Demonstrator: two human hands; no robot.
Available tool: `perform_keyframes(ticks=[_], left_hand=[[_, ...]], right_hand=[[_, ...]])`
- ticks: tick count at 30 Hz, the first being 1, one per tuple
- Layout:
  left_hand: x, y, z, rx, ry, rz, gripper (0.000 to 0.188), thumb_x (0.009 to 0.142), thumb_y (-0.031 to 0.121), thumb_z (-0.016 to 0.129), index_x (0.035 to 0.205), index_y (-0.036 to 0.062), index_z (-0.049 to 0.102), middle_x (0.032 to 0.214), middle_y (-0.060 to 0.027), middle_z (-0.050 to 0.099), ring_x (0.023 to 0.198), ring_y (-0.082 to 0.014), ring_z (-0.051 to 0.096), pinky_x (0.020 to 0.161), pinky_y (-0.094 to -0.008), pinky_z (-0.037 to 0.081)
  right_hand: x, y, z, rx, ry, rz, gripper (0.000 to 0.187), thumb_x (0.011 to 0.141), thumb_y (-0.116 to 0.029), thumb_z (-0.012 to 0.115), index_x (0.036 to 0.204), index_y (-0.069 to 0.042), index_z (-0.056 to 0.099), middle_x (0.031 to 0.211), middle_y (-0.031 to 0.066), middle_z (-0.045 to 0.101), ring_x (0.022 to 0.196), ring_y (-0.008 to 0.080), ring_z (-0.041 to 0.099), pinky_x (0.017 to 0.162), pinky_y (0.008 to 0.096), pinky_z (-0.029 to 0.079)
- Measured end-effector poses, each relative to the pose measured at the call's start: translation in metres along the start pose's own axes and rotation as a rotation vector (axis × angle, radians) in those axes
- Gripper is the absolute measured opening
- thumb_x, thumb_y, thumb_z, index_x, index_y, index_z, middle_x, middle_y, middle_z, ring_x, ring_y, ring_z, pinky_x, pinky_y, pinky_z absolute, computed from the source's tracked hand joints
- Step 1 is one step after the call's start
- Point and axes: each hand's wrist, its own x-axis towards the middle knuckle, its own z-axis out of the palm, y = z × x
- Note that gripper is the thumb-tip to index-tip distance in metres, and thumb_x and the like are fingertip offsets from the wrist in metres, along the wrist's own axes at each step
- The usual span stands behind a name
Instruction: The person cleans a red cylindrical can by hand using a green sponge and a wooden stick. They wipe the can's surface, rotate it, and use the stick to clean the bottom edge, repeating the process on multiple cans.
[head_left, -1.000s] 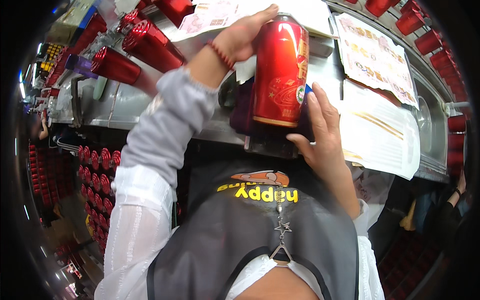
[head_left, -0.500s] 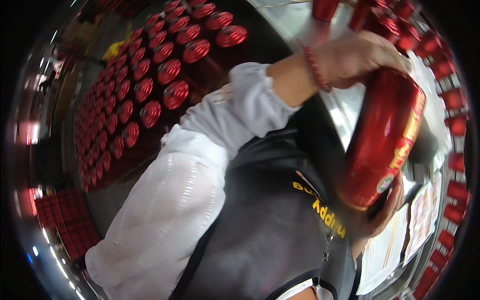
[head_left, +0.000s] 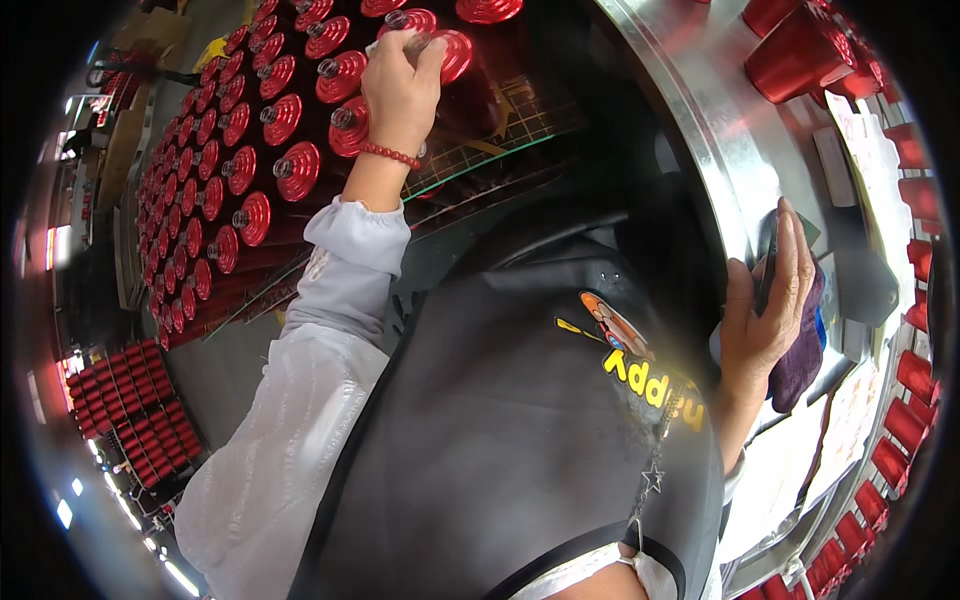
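Observation:
My left hand (head_left: 400,90), with a red bead bracelet at the wrist, reaches to the upper left. Its thumb and fingers are closed at the neck of a glossy red bottle (head_left: 458,56), which stands at the near right edge of many like bottles (head_left: 297,172) with ridged shoulders and clear necks. On the right, my right hand (head_left: 765,325) is open, fingers stretched out and thumb apart, over a dark purple cloth (head_left: 797,365) at the metal table's edge. Something dark shows between its thumb and fingers; I cannot make out what.
A shiny metal table (head_left: 690,100) curves along the right, bearing red cup-shaped pieces (head_left: 800,55) and papers (head_left: 775,480). More red pieces (head_left: 905,415) line the far right. Stacked red goods (head_left: 125,395) stand at the lower left. A gridded rack surface (head_left: 520,125) lies beside the bottles.
My left hand has swung from the table on the right to the bottles at the upper left, taking the red bottle with it. My right hand has let go of the bottle and stays at the table.

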Motion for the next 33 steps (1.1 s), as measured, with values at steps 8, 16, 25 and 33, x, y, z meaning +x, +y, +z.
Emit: perform_keyframes(ticks=[8,16,25,33], left_hand=[[0.001,-0.019,-0.012,0.441,-0.1,0.218,0.037,0.089,0.036,0.074,0.089,0.0006,0.064,0.093,-0.0207,0.066,0.096,-0.0422,0.061,0.085,-0.0515,0.049],[0.063,0.107,0.046,-0.201,-0.244,0.322,0.034,0.091,0.019,0.076,0.118,0.0002,0.066,0.121,-0.0171,0.068,0.113,-0.0326,0.062,0.101,-0.0418,0.046],[0.146,0.277,0.29,-0.861,-0.525,0.482,0.036,0.093,0.03,0.075,0.115,0.0021,0.068,0.108,-0.0142,0.072,0.099,-0.0246,0.069,0.09,-0.0351,0.054],[0.142,0.253,0.234,-1.151,-0.476,0.272,0.033,0.106,0.021,0.061,0.127,-0.0032,0.058,0.121,-0.0163,0.069,0.11,-0.0219,0.069,0.096,-0.0342,0.056]], right_hand=[[-0.007,0.017,-0.025,-0.022,0.074,0.042,0.051,0.083,0.005,0.071,0.133,0.001,0.063,0.135,0.0201,0.064,0.125,0.0396,0.06,0.108,0.0472,0.045],[-0.012,0.019,-0.043,0.202,0.181,0.155,0.041,0.076,0.018,0.061,0.115,0.007,0.068,0.132,0.0265,0.064,0.124,0.0437,0.061,0.108,0.0486,0.048],[-0.045,0.016,-0.094,0.107,0.277,0.526,0.037,0.083,0.02,0.054,0.113,0.002,0.069,0.137,0.0255,0.061,0.132,0.0421,0.057,0.112,0.0484,0.044],[-0.055,0.037,-0.106,-0.079,0.28,0.4,0.039,0.087,0.014,0.062,0.124,0.001,0.064,0.136,0.0257,0.061,0.128,0.0424,0.058,0.111,0.0487,0.044]])
